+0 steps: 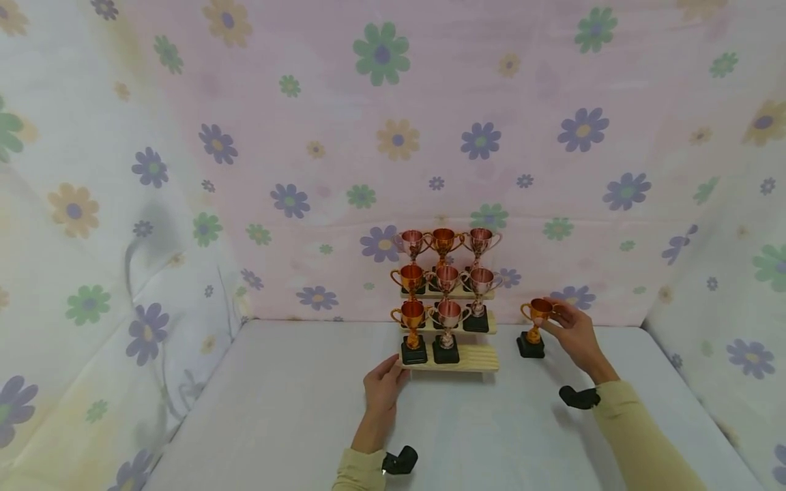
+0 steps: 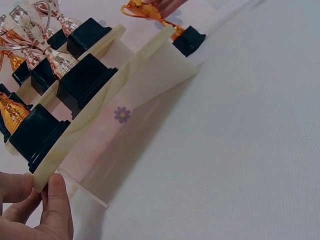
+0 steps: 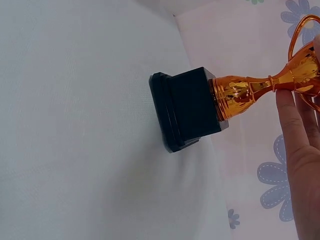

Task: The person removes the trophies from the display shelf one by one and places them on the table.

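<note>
Only the left wrist view clearly shows the left hand's [image 1: 382,392] thumb and fingers pinching a lower corner of the rack [image 1: 479,357]. The right hand [image 1: 577,335], forearm stretched forward, is clamped on the cup of a trophy [image 3: 237,96] right of the rack. The right wrist view crops that cup; contact with the desk [image 1: 295,395] is unclear.

The gold-orange trophy [image 3: 240,96] looks glossy and metallic, its black base [image 3: 192,106] smooth like plastic. The shelf [image 1: 482,357] is pale grained wood; the surface [image 1: 276,395] looks like matt, finely textured cloth.
</note>
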`<move>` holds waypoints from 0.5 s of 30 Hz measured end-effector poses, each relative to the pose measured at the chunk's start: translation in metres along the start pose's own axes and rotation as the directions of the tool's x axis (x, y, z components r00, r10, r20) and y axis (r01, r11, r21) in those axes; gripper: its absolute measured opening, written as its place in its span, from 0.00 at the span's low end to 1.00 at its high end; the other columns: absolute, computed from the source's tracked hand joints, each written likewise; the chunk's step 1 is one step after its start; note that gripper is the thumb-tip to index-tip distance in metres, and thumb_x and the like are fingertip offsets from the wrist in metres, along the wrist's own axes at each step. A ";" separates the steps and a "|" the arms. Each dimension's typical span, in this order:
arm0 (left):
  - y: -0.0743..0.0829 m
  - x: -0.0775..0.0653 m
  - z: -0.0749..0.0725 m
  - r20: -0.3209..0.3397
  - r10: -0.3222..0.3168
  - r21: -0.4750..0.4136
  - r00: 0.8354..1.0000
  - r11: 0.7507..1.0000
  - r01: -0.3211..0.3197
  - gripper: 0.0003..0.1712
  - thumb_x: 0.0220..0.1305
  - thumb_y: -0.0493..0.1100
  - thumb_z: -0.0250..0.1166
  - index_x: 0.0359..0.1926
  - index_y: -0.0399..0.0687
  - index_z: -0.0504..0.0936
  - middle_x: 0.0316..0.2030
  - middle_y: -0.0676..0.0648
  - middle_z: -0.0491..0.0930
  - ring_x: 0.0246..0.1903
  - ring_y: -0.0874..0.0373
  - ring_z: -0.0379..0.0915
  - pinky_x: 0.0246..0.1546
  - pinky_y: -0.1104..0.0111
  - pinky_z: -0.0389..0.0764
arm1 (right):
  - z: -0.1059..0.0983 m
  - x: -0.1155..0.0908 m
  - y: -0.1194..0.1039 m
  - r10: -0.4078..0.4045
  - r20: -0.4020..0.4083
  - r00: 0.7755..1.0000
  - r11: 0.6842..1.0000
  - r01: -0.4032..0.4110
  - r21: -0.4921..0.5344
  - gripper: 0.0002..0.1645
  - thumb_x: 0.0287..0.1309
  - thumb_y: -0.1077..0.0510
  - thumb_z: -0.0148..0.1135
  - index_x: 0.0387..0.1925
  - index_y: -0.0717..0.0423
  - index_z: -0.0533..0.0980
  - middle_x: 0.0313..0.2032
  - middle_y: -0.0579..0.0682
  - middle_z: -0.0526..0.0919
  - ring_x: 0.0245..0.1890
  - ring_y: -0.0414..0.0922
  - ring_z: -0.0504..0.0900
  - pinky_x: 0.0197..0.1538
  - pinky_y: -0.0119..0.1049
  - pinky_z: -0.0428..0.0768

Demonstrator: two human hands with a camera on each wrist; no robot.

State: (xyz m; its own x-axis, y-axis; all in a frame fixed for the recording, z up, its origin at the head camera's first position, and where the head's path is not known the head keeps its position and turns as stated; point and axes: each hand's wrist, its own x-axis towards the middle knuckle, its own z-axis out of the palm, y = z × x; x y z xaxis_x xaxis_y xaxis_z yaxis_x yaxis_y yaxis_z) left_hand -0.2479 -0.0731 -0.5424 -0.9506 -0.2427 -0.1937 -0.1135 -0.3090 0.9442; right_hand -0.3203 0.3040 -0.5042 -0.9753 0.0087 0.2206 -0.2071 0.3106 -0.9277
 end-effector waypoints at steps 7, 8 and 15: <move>0.000 0.000 0.001 -0.003 0.008 -0.021 1.000 1.000 -0.008 0.21 0.75 0.32 0.56 0.62 0.20 0.73 0.60 0.24 0.74 0.49 0.53 0.81 0.55 0.61 0.84 | -0.002 -0.001 0.003 -0.008 0.008 1.000 1.000 0.008 0.002 0.38 0.66 0.55 0.68 0.70 0.68 0.65 0.65 0.66 0.71 0.52 0.22 0.73 0.53 0.15 0.76; 0.000 0.000 0.001 -0.007 0.006 -0.022 1.000 1.000 -0.007 0.21 0.75 0.32 0.56 0.62 0.20 0.73 0.60 0.24 0.74 0.49 0.53 0.82 0.55 0.61 0.84 | -0.002 -0.002 0.003 -0.006 0.005 1.000 1.000 0.006 0.007 0.38 0.66 0.55 0.69 0.70 0.68 0.65 0.65 0.65 0.71 0.51 0.22 0.73 0.52 0.15 0.76; 0.001 -0.001 0.001 -0.010 -0.002 -0.023 1.000 1.000 0.002 0.20 0.75 0.32 0.56 0.62 0.21 0.73 0.61 0.24 0.73 0.50 0.52 0.81 0.56 0.61 0.83 | 0.001 -0.005 0.003 -0.011 -0.015 1.000 1.000 0.012 0.021 0.37 0.65 0.56 0.69 0.69 0.67 0.66 0.59 0.48 0.77 0.50 0.21 0.75 0.52 0.15 0.77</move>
State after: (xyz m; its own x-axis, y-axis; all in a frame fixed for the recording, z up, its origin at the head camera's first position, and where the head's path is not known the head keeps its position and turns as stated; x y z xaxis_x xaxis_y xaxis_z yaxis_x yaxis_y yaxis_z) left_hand -0.2478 -0.0725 -0.5412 -0.9474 -0.2512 -0.1983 -0.1085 -0.3308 0.9374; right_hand -0.3158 0.3039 -0.5082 -0.9717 0.0190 0.2354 -0.2199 0.2908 -0.9312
